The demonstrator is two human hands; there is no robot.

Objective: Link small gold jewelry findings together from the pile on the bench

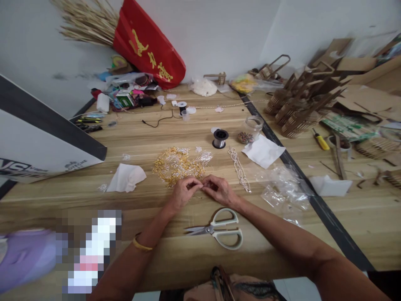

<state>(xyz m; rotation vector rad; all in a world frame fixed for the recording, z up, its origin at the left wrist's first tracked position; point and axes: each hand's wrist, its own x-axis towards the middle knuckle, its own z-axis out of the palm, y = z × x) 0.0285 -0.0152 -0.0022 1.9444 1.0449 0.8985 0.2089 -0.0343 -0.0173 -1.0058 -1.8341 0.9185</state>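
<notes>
My left hand point(184, 191) and my right hand point(219, 189) meet fingertip to fingertip on the wooden table point(150, 138), both pinched on something tiny that I cannot make out. Just beyond them lies a heap of gold and silver beads and findings point(175, 165) with small clear bags. A strand of pale beads point(239, 169) lies to the right of my right hand. Grey-handled scissors point(219, 229) rest shut on the table just below my hands. A gold bangle point(141, 246) is on my left wrist.
A wire spool point(220, 138), a glass jar point(254, 125) and white paper point(263, 151) sit beyond the beads. A crumpled tissue point(127, 177) lies left, plastic bags point(283, 192) right. A red bag point(147, 46), wooden models point(300, 104) and clutter line the back.
</notes>
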